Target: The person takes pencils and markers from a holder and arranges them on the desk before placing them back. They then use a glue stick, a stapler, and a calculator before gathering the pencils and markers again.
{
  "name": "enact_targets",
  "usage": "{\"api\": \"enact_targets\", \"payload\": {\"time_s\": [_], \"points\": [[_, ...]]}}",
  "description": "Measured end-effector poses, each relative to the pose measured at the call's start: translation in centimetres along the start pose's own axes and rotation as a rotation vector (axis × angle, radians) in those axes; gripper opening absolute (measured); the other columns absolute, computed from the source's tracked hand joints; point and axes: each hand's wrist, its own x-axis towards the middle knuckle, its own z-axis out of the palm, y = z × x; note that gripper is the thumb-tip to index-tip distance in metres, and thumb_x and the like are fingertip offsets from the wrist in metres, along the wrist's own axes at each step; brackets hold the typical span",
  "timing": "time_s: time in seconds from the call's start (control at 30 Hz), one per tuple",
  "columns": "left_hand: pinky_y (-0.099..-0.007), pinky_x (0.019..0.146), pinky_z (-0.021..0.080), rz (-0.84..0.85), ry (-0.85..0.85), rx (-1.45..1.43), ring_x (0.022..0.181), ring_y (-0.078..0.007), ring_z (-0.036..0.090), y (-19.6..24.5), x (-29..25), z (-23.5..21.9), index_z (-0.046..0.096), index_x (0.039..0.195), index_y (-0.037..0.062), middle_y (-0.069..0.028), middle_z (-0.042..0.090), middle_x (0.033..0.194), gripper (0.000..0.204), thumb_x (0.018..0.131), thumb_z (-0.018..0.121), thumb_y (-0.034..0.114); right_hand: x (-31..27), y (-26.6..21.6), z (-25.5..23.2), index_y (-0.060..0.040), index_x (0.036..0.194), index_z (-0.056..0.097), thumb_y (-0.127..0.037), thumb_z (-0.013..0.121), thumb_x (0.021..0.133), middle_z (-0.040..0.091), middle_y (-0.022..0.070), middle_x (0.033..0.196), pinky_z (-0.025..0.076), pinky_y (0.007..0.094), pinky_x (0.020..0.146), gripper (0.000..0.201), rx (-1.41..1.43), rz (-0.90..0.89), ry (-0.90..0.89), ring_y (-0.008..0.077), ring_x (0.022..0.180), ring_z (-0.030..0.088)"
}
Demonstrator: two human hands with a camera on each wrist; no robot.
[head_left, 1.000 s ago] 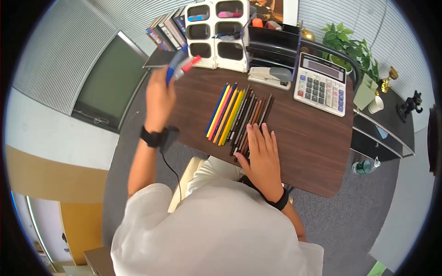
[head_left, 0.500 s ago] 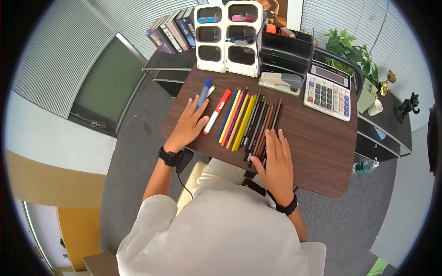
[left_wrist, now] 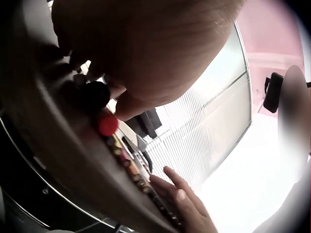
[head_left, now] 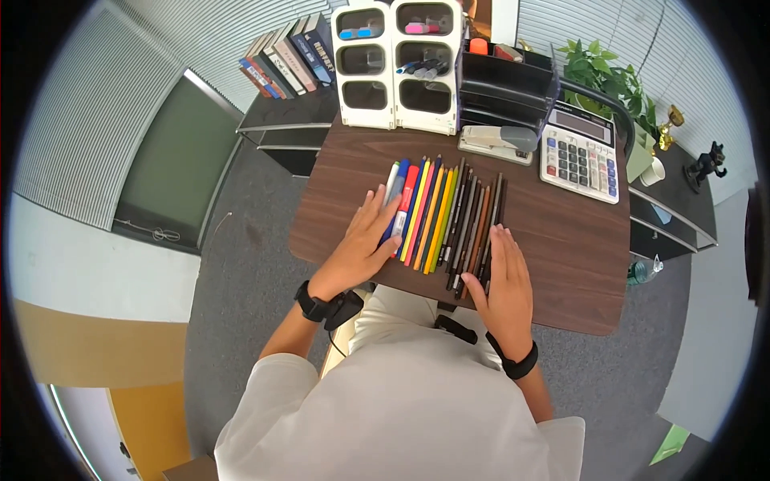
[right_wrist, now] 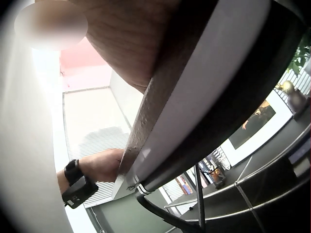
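Observation:
On the brown desk point(head_left: 569, 272), coloured pencils point(head_left: 439, 210) and dark pencils point(head_left: 468, 216) lie side by side in one row. At the row's left end are a red marker point(head_left: 410, 191), a blue marker point(head_left: 396, 184) and a white-bodied pen point(head_left: 392, 170). My left hand point(head_left: 359, 247) rests over these markers with extended fingers, covering their lower parts. In the left wrist view the red marker's round end point(left_wrist: 108, 124) shows by the thumb. My right hand point(head_left: 507, 284) lies along the row's right side, fingers straight beside the outermost dark pencils.
Behind the row stand a white compartment organizer point(head_left: 393, 64) holding pens, a stapler point(head_left: 497, 144) and a black tray rack point(head_left: 505, 88). A calculator point(head_left: 579, 160) sits at the back right. Books point(head_left: 289, 60) stand on a side shelf at the left.
My left hand came down from the air with the markers, which then lay apart from the pencils. Now it has moved right, and the markers lie against the pencils. My right hand stayed beside the row.

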Motion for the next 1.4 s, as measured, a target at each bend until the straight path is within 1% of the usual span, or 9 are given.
{"api": "enact_targets", "payload": {"time_s": [0.13, 0.2, 0.4, 0.57, 0.83, 1.07, 1.2, 1.23, 1.4], "points": [[-0.0442, 0.114, 0.02, 0.239, 0.294, 0.255, 0.142, -0.04, 0.021, 2.3, 6.8, -5.3, 0.03, 0.147, 0.0054, -0.0248, 0.021, 0.153, 0.064, 0.092, 0.057, 0.024, 0.0, 0.0, -0.2, 0.0033, 0.137, 0.039, -0.027, 0.068, 0.084, 0.047, 0.022, 0.135, 0.036, 0.0455, 0.107, 0.068, 0.008, 0.007, 0.001, 0.0371, 0.128, 0.043], [-0.0425, 0.105, 0.036, 0.385, 0.481, 0.345, 0.125, -0.0396, 0.043, 3.7, 11.7, -7.8, 0.043, 0.135, 0.0032, -0.0223, 0.044, 0.136, 0.053, 0.09, 0.061, 0.025, -0.2, 0.1, -0.2, 0.0035, 0.137, 0.039, -0.026, 0.068, 0.084, 0.047, 0.0218, 0.134, 0.037, 0.045, 0.107, 0.067, 0.001, 0.0, 0.021, 0.037, 0.127, 0.044], [-0.0437, 0.087, 0.048, 0.087, 0.146, 0.617, 0.106, -0.0361, 0.058, 4.7, 21.0, -9.5, 0.051, 0.13, 0.011, -0.0169, 0.057, 0.12, 0.058, 0.089, 0.05, 0.052, -0.6, 0.1, -0.2, 0.0039, 0.136, 0.04, -0.02, 0.067, 0.083, 0.051, 0.0207, 0.13, 0.039, 0.0435, 0.105, 0.064, -0.03, 0.011, 0.106, 0.0365, 0.123, 0.049], [-0.0437, 0.09, 0.047, 0.116, 0.029, 0.64, 0.104, -0.0389, 0.058, 3.0, 24.1, -7.7, 0.058, 0.125, 0.0121, -0.0199, 0.059, 0.115, 0.049, 0.087, 0.054, 0.042, -0.9, 0.3, -0.1, 0.0024, 0.136, 0.041, -0.02, 0.066, 0.084, 0.054, 0.0195, 0.127, 0.04, 0.0437, 0.103, 0.062, -0.046, 0.027, 0.125, 0.0349, 0.12, 0.051], [-0.0397, 0.088, 0.047, 0.35, 0.384, 0.405, 0.104, -0.0374, 0.058, 4.2, 15.3, -9.8, 0.064, 0.117, 0.0056, -0.0202, 0.058, 0.115, 0.034, 0.083, 0.061, 0.004, -0.9, 0.3, -0.2, 0.002, 0.132, 0.043, -0.018, 0.065, 0.083, 0.055, 0.0182, 0.124, 0.04, 0.0444, 0.104, 0.057, -0.049, -0.014, 0.113, 0.0342, 0.119, 0.051], [-0.0365, 0.089, 0.047, 0.105, 0.429, 0.244, 0.105, -0.036, 0.059, 1.0, 2.5, -5.5, 0.062, 0.119, 0.0043, -0.0198, 0.058, 0.115, 0.04, 0.082, 0.056, -0.009, -0.8, 0.3, 0.2, -0.0002, 0.13, 0.047, -0.016, 0.065, 0.083, 0.056, 0.0175, 0.124, 0.039, 0.0445, 0.104, 0.052, -0.054, -0.006, 0.109, 0.0337, 0.119, 0.051], [-0.041, 0.103, 0.038, -0.006, 0.265, 0.258, 0.126, -0.041, 0.044, -3.1, -0.6, -2.9, 0.046, 0.139, 0.0111, -0.0251, 0.045, 0.137, 0.058, 0.085, 0.065, 0.012, -0.8, 0.5, 0.4, -0.0003, 0.13, 0.048, -0.016, 0.064, 0.084, 0.056, 0.0176, 0.125, 0.039, 0.0449, 0.104, 0.051, -0.101, -0.02, 0.092, 0.0334, 0.12, 0.051], [-0.0413, 0.112, 0.026, -0.106, 0.142, 0.281, 0.139, -0.0406, 0.026, -3.2, -1.2, -2.8, 0.032, 0.147, 0.0104, -0.0265, 0.029, 0.149, 0.07, 0.088, 0.065, 0.028, -0.8, 0.5, 0.4, -0.0003, 0.13, 0.048, -0.016, 0.064, 0.084, 0.056, 0.0177, 0.125, 0.039, 0.0451, 0.104, 0.051, -0.101, -0.018, 0.093, 0.0335, 0.12, 0.051], [-0.0411, 0.115, 0.017, -0.114, 0.233, 0.053, 0.144, -0.0366, 0.016, -4.4, 0.0, -2.6, 0.027, 0.149, 0.0067, -0.0235, 0.019, 0.154, 0.067, 0.094, 0.055, 0.033, -0.7, 0.5, 0.1, 0.0007, 0.131, 0.046, -0.018, 0.065, 0.084, 0.056, 0.0181, 0.125, 0.039, 0.046, 0.104, 0.054, -0.058, -0.014, 0.081, 0.035, 0.12, 0.051]]}}
